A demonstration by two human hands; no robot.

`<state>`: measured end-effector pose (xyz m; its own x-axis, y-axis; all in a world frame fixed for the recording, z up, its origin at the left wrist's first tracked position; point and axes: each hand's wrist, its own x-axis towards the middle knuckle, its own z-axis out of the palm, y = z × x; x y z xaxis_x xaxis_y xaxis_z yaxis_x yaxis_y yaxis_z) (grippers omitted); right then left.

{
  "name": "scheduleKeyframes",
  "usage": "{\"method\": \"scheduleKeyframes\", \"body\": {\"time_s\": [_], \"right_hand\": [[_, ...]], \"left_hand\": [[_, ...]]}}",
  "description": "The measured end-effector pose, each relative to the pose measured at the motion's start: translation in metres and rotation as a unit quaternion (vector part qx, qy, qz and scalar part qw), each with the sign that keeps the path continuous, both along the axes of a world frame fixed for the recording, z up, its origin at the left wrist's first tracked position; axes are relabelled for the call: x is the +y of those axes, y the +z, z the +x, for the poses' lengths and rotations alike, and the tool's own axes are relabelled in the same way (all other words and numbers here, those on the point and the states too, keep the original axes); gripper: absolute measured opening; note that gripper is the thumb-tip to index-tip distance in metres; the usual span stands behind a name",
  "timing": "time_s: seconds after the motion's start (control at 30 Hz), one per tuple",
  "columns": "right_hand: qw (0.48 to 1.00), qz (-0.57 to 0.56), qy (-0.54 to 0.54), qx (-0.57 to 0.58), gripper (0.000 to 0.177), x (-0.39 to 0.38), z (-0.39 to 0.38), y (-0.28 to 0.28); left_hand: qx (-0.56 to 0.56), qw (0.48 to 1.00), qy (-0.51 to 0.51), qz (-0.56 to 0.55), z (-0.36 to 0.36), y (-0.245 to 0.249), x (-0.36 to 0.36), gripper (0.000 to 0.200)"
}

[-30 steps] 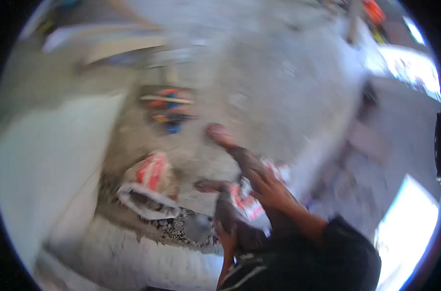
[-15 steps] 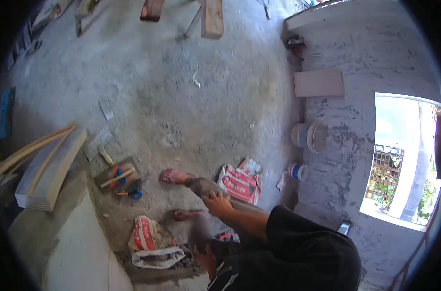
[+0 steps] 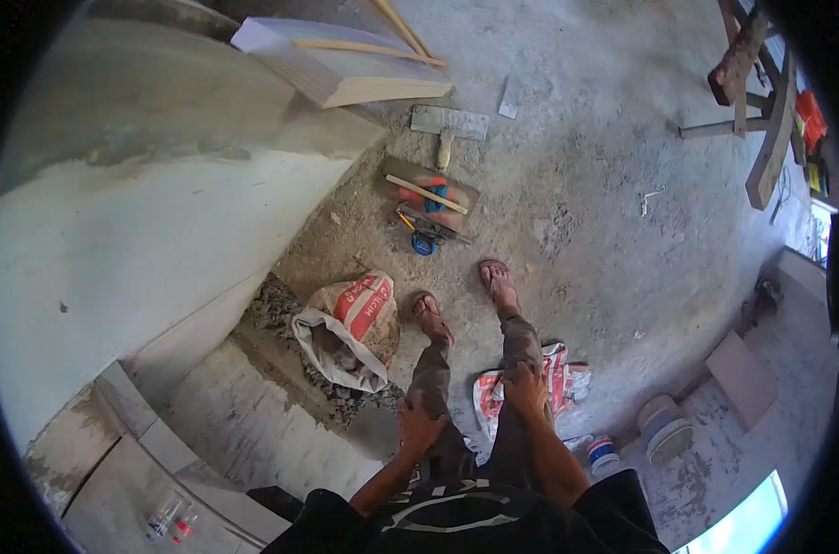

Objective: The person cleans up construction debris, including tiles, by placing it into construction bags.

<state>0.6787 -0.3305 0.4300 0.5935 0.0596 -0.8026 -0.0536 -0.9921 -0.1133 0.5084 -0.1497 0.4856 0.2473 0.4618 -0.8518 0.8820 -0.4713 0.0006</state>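
My left hand (image 3: 421,426) lies on my left thigh just above the knee, fingers spread over the dark trousers (image 3: 428,374), holding nothing. On the other leg rests my right hand (image 3: 526,391), its fingers apart and no object in it. Left of my legs stands an open sack (image 3: 368,309), red and white, with its mouth rolled back. Beneath my right leg, a flattened red and white sack (image 3: 487,399) lies on the floor. Ahead of my sandalled feet are a tape measure (image 3: 423,244), a wooden stick (image 3: 419,192) and a wide-bladed scraper (image 3: 449,123).
A low pale wall (image 3: 161,222) runs along the left, with stacked boards (image 3: 382,89) at its far end. To the right stand a white bucket (image 3: 665,429) and a smaller tub (image 3: 603,454). Timber pieces (image 3: 768,138) are at the upper right. Plastic bottles (image 3: 172,520) lie lower left.
My view has swung left, bringing the low wall and open sack further into sight and the window wall toward the edge. Both hands stay on my legs.
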Motion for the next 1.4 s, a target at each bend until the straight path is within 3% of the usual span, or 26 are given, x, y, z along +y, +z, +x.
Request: {"method": "scheduleKeyframes", "body": {"time_s": [0.03,0.1,0.13,0.23,0.33,0.73,0.8,0.93,1.1,1.17,1.27,1.33,1.4], "right_hand": [[0.999,-0.042,0.0,0.033,0.061,0.006,-0.009,0.012],[0.997,-0.031,0.009,0.073,0.059,-0.002,-0.023,-0.006],[0.998,-0.039,0.016,0.044,0.058,0.004,-0.026,-0.007],[0.999,-0.045,0.019,0.0,0.056,0.032,-0.029,0.001],[0.991,-0.113,0.038,0.06,0.062,0.051,-0.037,0.011],[0.973,-0.185,0.124,0.063,0.061,0.08,-0.056,0.004],[0.974,-0.174,0.133,0.063,0.059,0.079,-0.056,0.006],[0.964,-0.213,0.145,0.059,0.054,0.09,-0.058,0.003],[0.951,-0.277,0.126,0.045,0.045,0.09,-0.046,-0.036],[0.968,-0.187,0.164,0.036,0.044,0.067,-0.027,-0.083],[0.976,-0.061,0.195,0.074,0.039,0.109,0.031,-0.121],[0.98,0.065,0.185,-0.001,0.035,0.128,0.069,-0.149],[0.947,0.185,0.227,-0.135,0.035,0.142,0.102,-0.189]], "left_hand": [[0.001,1.0,0.009,-0.008,-0.01,-0.01,0.008,0.095],[-0.052,0.989,0.137,-0.03,-0.031,-0.018,0.021,0.099],[-0.038,0.987,0.157,-0.027,-0.033,-0.012,0.027,0.099],[0.002,0.983,0.171,-0.072,-0.028,-0.012,0.044,0.1],[0.021,0.987,0.153,-0.053,-0.048,-0.016,0.043,0.1],[-0.046,0.979,0.194,-0.042,-0.088,-0.024,0.038,0.091],[-0.006,0.976,0.212,-0.058,-0.087,-0.019,0.038,0.089],[-0.028,0.971,0.227,-0.062,-0.091,-0.021,0.038,0.088],[-0.034,0.967,0.243,-0.07,-0.089,-0.021,0.039,0.085],[-0.018,0.968,0.237,-0.074,-0.081,-0.015,0.046,0.084],[-0.048,0.977,0.206,-0.033,-0.085,-0.017,0.04,0.082],[-0.072,0.975,0.208,-0.033,-0.088,-0.021,0.033,0.081],[-0.118,0.972,0.205,-0.005,-0.085,-0.027,0.021,0.077]]}}
